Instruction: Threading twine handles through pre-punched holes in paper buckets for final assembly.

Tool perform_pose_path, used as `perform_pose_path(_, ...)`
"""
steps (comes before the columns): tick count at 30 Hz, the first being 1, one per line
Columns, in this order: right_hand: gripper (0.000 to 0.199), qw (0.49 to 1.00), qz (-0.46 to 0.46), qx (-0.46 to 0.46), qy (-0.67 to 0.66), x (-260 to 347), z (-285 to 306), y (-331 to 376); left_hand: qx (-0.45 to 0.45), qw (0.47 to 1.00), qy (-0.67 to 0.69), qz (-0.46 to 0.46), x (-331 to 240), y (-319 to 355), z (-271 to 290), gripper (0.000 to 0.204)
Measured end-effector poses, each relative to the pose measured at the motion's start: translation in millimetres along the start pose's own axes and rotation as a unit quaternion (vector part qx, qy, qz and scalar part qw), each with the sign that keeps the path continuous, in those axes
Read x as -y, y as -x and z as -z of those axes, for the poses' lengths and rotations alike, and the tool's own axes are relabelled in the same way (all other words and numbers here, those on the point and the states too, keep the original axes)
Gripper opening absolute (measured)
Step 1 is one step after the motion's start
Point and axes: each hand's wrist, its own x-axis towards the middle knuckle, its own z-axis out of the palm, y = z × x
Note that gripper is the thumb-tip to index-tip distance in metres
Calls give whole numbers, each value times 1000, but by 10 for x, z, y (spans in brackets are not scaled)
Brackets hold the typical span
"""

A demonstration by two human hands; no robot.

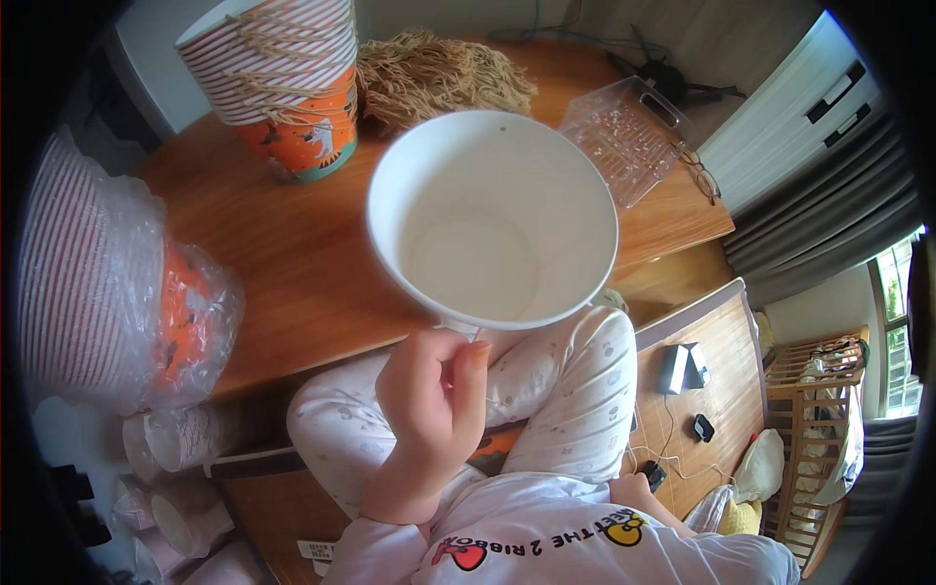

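- White paper cup (492, 219) is the thing in hand: my left hand (429, 390) pinches its lower side wall, thumb and fingers closed together on the paper, mouth tilted up toward the camera so I see straight down to its bare bottom.
- Just beyond the grip, near the far rim, a small hole shows in the cup wall; I judge this is where a string handle goes, so I would keep that hole turned up and in sight.
- My right hand (636, 485) sits low, below and to the right of the grip, mostly hidden behind my knee; I cannot tell whether its fingers are apart or closed.
- Farther out past the cup lies a pile of tan twine (439, 73) on the wooden table (283, 244), and up-left of the grip stands a stack of striped cups (283, 68) with twine handles over an orange printed cup.
- Left of the grip, a sleeve of striped cups in clear plastic wrap (107, 283) lies on its side.
- Up-right of the cup rests a clear plastic tray (624, 132), with a pair of glasses (700, 174) beside it.
- To do this well, I think the pinch should stay light, since thin paper dents easily, and the cup should be steadied against my knee before any threading.
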Motion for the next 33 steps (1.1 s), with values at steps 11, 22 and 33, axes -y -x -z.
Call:
perform_pose_path(11,15,970,164,-103,-150,608,1625,123,-37,997,-47,-40,-81,-58,-85,20)
perform_pose_path(22,15,641,640,-418,-66,1639,3883,-89,-26,997,-68,-1,-205,-133,-69,17)
perform_pose_path(33,21,825,536,-173,30,1797,4144,-196,-32,996,-81,15,-230,-180,-94,18)
